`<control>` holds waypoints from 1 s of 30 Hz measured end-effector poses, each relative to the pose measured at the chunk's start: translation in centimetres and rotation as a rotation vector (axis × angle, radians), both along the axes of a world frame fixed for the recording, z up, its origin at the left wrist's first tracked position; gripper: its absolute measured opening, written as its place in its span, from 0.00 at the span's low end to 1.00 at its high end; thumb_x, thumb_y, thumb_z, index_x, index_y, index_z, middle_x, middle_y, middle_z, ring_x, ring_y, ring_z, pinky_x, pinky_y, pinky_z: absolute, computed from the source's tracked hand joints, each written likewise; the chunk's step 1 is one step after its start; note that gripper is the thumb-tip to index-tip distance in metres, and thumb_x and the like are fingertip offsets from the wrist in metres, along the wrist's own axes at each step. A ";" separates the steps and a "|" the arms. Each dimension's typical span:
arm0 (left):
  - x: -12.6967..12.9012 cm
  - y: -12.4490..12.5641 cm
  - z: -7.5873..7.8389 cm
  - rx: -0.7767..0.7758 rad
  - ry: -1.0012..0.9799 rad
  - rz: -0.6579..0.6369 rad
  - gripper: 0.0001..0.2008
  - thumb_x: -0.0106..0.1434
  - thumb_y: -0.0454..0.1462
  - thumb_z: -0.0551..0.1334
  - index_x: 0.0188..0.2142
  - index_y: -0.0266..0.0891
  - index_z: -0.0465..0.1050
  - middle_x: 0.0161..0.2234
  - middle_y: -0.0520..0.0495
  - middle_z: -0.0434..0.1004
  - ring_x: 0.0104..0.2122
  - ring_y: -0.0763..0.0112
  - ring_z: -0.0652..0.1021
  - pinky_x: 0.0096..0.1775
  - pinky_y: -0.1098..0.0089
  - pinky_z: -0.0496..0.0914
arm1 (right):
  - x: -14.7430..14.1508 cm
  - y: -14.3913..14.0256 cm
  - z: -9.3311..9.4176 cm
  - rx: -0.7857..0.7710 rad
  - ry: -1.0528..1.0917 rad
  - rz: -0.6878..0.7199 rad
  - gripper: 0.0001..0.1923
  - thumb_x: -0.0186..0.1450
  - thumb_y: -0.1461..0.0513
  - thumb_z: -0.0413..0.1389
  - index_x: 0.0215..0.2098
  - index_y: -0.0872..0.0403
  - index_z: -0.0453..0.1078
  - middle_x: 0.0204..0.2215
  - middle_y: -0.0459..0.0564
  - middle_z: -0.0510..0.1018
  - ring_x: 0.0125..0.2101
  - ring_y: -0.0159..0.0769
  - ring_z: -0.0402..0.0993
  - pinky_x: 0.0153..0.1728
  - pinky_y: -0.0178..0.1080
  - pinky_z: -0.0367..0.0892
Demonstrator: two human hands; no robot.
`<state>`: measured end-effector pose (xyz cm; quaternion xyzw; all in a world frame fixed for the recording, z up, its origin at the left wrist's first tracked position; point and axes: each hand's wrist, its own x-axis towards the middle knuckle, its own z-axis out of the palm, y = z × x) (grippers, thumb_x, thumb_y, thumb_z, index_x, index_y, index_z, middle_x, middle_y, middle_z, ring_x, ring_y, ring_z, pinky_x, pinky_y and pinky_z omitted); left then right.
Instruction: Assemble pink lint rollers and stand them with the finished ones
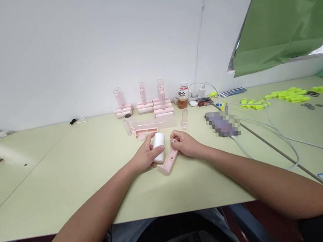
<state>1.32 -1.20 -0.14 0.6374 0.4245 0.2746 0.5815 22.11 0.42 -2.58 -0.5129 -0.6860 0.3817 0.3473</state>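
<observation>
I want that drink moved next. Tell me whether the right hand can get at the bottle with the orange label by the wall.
Probably yes. The bottle stands upright beyond the right hand, with open tabletop between them apart from a small clear tube. But the hand is holding the pink handle, so it would need to set that down first.

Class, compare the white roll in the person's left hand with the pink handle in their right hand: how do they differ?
The white roll is a short, thick cylinder; the pink handle is long and flat. The roll is plain white, the handle pink with a loop at its far end. The left hand wraps the roll's side; the right hand grips the handle's loop end. Both are held just above the table.
</observation>
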 end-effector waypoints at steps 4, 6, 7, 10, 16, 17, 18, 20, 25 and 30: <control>0.1 -0.1 0.0 0.000 -0.014 -0.007 0.37 0.61 0.50 0.62 0.63 0.47 0.48 0.24 0.57 0.67 0.17 0.78 0.66 0.17 0.78 0.62 | -0.4 -0.5 0.6 -0.160 0.148 0.015 0.09 0.52 0.64 0.53 0.33 0.52 0.64 0.14 0.35 0.60 0.13 0.25 0.54 0.14 0.29 0.48; 0.1 -0.1 0.1 0.007 -0.007 -0.016 0.36 0.61 0.51 0.62 0.63 0.47 0.49 0.25 0.58 0.67 0.17 0.78 0.66 0.18 0.77 0.62 | -0.6 -0.9 1.1 -0.317 0.217 0.039 0.06 0.54 0.63 0.54 0.31 0.52 0.64 0.11 0.34 0.58 0.10 0.25 0.51 0.11 0.29 0.45; 0.1 -0.1 0.1 0.013 -0.004 -0.022 0.36 0.61 0.51 0.62 0.63 0.47 0.49 0.25 0.57 0.67 0.17 0.78 0.66 0.18 0.77 0.63 | -0.6 -1.0 1.4 -0.377 0.251 0.063 0.05 0.55 0.62 0.55 0.30 0.52 0.63 0.11 0.35 0.59 0.10 0.24 0.50 0.10 0.29 0.45; 0.1 -0.1 0.1 0.011 -0.017 -0.038 0.37 0.61 0.51 0.63 0.63 0.46 0.49 0.25 0.57 0.67 0.17 0.78 0.67 0.18 0.77 0.62 | -0.4 -1.1 1.7 -0.475 0.336 0.159 0.09 0.57 0.58 0.58 0.28 0.53 0.62 0.11 0.37 0.63 0.10 0.24 0.53 0.08 0.27 0.48; 0.0 0.0 -0.1 -0.027 -0.079 -0.059 0.36 0.60 0.50 0.64 0.61 0.46 0.48 0.27 0.56 0.69 0.21 0.74 0.72 0.22 0.75 0.65 | 0.1 -0.6 1.3 -0.564 0.510 0.222 0.13 0.59 0.55 0.61 0.29 0.55 0.65 0.15 0.41 0.71 0.10 0.23 0.57 0.07 0.26 0.53; 0.0 0.0 0.0 -0.030 -0.082 -0.059 0.36 0.60 0.50 0.64 0.61 0.46 0.49 0.28 0.55 0.69 0.21 0.74 0.72 0.23 0.75 0.65 | 0.2 -0.5 1.2 -0.576 0.540 0.223 0.13 0.59 0.55 0.62 0.29 0.55 0.66 0.17 0.43 0.73 0.11 0.23 0.59 0.07 0.26 0.55; 0.0 0.0 0.0 -0.035 -0.086 -0.058 0.36 0.60 0.50 0.64 0.61 0.46 0.49 0.28 0.56 0.69 0.21 0.74 0.72 0.23 0.75 0.65 | 0.2 -0.4 1.1 -0.588 0.564 0.226 0.13 0.60 0.56 0.62 0.30 0.56 0.66 0.19 0.44 0.74 0.12 0.23 0.61 0.08 0.26 0.58; 0.0 0.0 0.0 -0.041 -0.096 -0.057 0.36 0.59 0.50 0.65 0.61 0.45 0.49 0.28 0.56 0.69 0.21 0.75 0.72 0.23 0.75 0.65 | 0.3 -0.3 0.9 -0.610 0.595 0.237 0.12 0.60 0.56 0.62 0.30 0.56 0.67 0.21 0.46 0.76 0.13 0.24 0.64 0.08 0.26 0.62; 0.0 0.1 0.1 -0.053 -0.127 -0.060 0.38 0.59 0.50 0.65 0.62 0.43 0.50 0.27 0.55 0.69 0.20 0.75 0.71 0.23 0.74 0.64 | 0.4 -0.2 1.0 -0.641 0.654 0.236 0.11 0.62 0.57 0.61 0.31 0.58 0.69 0.24 0.47 0.77 0.13 0.23 0.66 0.08 0.26 0.64; -0.1 0.2 0.1 -0.067 -0.130 -0.082 0.39 0.59 0.49 0.65 0.63 0.42 0.49 0.28 0.53 0.69 0.20 0.75 0.71 0.23 0.74 0.64 | 0.5 -0.1 1.0 -0.682 0.686 0.240 0.10 0.65 0.58 0.59 0.34 0.59 0.69 0.26 0.49 0.79 0.14 0.25 0.69 0.10 0.28 0.69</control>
